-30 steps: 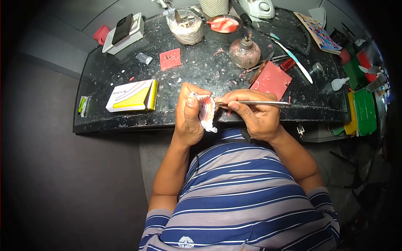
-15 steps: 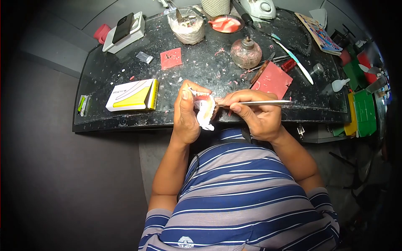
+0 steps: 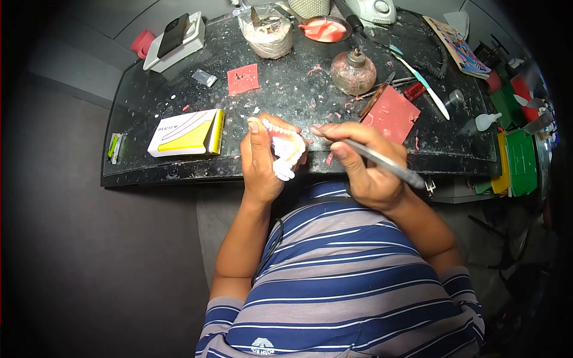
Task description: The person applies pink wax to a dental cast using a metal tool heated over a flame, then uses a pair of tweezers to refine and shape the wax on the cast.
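My left hand (image 3: 260, 164) is wrapped round a dental model (image 3: 287, 149), a white plaster cast with pink wax and a row of teeth, held just in front of the bench edge. To its right, my right hand (image 3: 376, 170) grips a slim metal dental carving tool (image 3: 391, 164) between thumb and fingers. The tool's handle slants down to the right and is blurred by motion; its working tip is hidden or too small to make out. A gap separates my right fingertips from the model.
On the dark bench (image 3: 179, 101) stand a spirit lamp (image 3: 353, 73), a bag-lined bowl (image 3: 267, 36) and a yellow-white box (image 3: 188, 132). Pink wax sheets (image 3: 394, 113), a dish of pink wax (image 3: 325, 30), a toothbrush (image 3: 427, 89) and a phone (image 3: 175, 37) lie around.
My right hand has drawn away from the model to the right, and the tool has swung from nearly level to sloping. My left hand and the model have shifted slightly left.
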Available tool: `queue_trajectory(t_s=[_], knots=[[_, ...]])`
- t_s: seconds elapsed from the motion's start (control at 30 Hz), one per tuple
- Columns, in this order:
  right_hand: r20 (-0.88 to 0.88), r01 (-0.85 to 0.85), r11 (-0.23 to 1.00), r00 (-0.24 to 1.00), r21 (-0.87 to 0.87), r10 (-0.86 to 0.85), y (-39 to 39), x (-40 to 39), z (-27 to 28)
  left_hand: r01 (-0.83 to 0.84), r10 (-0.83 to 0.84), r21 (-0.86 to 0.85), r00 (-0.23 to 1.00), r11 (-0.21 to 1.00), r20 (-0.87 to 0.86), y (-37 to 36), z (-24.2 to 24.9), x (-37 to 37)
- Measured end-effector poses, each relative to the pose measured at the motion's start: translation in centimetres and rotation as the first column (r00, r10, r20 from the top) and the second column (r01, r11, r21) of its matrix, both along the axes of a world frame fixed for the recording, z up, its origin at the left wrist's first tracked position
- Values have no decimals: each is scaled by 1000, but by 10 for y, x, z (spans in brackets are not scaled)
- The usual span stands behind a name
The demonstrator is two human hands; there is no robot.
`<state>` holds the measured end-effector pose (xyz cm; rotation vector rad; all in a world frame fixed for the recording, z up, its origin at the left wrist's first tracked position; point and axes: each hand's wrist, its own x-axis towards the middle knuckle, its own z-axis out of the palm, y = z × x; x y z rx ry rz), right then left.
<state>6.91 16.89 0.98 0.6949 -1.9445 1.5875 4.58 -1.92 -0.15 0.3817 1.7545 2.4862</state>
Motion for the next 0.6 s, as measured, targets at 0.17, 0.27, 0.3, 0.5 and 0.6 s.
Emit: queue_trajectory(t_s=[0.17, 0.27, 0.3, 0.5, 0.6], knots=[[-201, 25, 981, 979, 195, 15, -8, 0, 7, -116, 108, -65, 987, 991, -116, 2, -2, 5], [-214, 27, 971, 976, 239, 26, -9, 2, 9, -200, 166, -138, 960, 970, -227, 4, -2, 4], [-225, 36, 964, 974, 263, 25, -9, 2, 10, -200, 165, -137, 960, 970, -228, 4, -3, 4], [-217, 51, 968, 976, 245, 3, -11, 3, 9, -175, 145, -123, 964, 977, -222, 3, -2, 5], [-218, 58, 969, 976, 241, -4, -12, 3, 9, -173, 141, -132, 964, 976, -224, 3, -2, 5]])
